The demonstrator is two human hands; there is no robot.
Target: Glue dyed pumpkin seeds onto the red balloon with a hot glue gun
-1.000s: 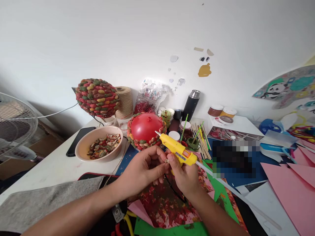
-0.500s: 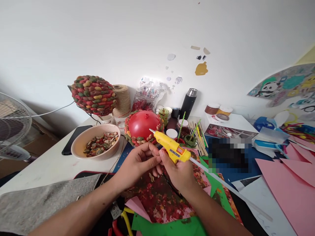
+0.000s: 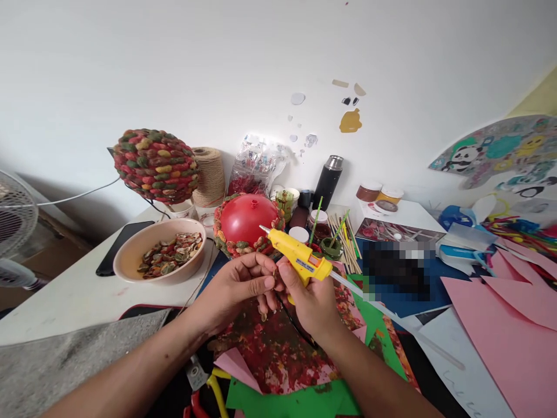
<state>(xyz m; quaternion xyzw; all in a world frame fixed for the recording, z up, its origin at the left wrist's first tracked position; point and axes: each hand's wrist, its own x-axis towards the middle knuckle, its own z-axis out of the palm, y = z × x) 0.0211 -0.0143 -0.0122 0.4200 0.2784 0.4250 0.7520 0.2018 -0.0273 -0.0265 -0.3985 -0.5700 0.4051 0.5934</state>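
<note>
My left hand [image 3: 243, 281] is closed, with thumb and forefinger pinching a small brownish piece that the fingers mostly hide. Below them, a pale peanut shell [image 3: 263, 317] pokes out from the lower fingers. Against its fingertips is my right hand [image 3: 311, 305], wrapped round a yellow hot glue gun [image 3: 296, 252] with its metal tip toward the upper left. A long clear glue stick [image 3: 391, 313] sticks out of the gun's back. Just behind the tip sits a red balloon [image 3: 248, 217], ringed by painted peanut shells [image 3: 237, 248].
At left stand a pink bowl [image 3: 124, 264] of painted shells, a shell-covered ball [image 3: 156, 165] and a twine spool [image 3: 210, 174]. Paint jars [image 3: 331, 248], sticks [image 3: 346, 235] and a black flask [image 3: 328, 183] line the back. Paint-stained paper [image 3: 278, 354] lies under my hands; pliers [image 3: 213, 389] lie in front.
The view has shifted slightly, so most things sit a little further left. My hands remain together, and the peanut shell under my left fingers is now more covered. The glue gun stays in my right hand.
</note>
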